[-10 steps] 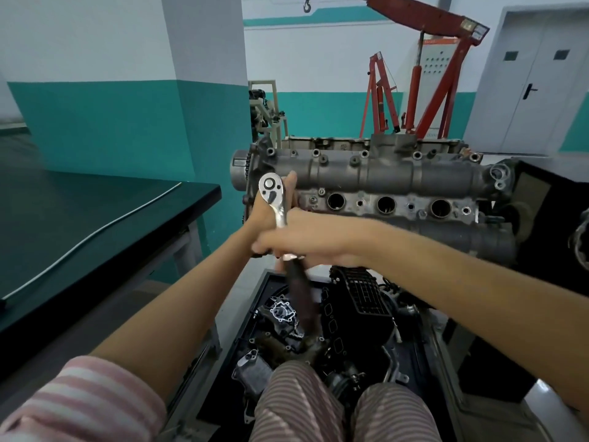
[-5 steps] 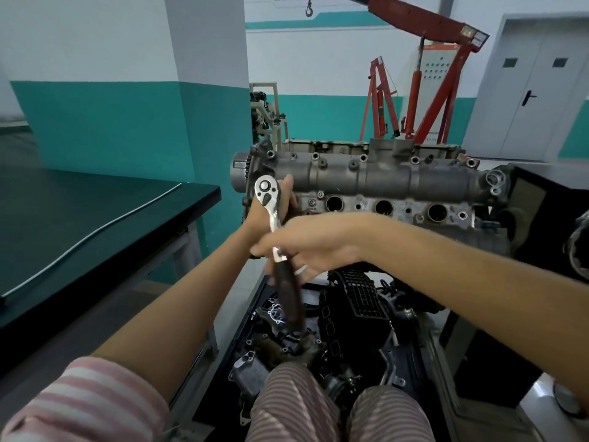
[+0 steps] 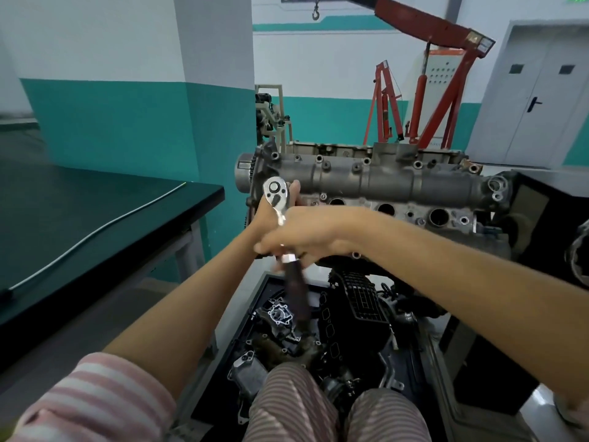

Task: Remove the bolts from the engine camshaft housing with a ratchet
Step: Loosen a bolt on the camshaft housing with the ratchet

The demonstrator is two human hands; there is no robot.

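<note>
The grey camshaft housing (image 3: 376,183) lies across the engine in front of me, with several bolts along its upper edge. A chrome ratchet (image 3: 274,193) stands with its round head at the housing's left end and its dark handle slanting down toward me. My left hand (image 3: 266,215) cups the ratchet just behind the head, thumb up beside it. Wrapped round the handle's top is my right hand (image 3: 299,236), crossing over from the right. The socket and the bolt under the head are hidden.
A dark workbench (image 3: 95,218) with a white cable runs along my left. Below the engine a black tray (image 3: 255,301) holds several removed engine parts. A red engine crane (image 3: 424,106) stands behind, a grey door at the far right.
The ratchet handle has swung a little, back and forth, with my right hand moving along it. The head and my left hand stay at the housing's left end.
</note>
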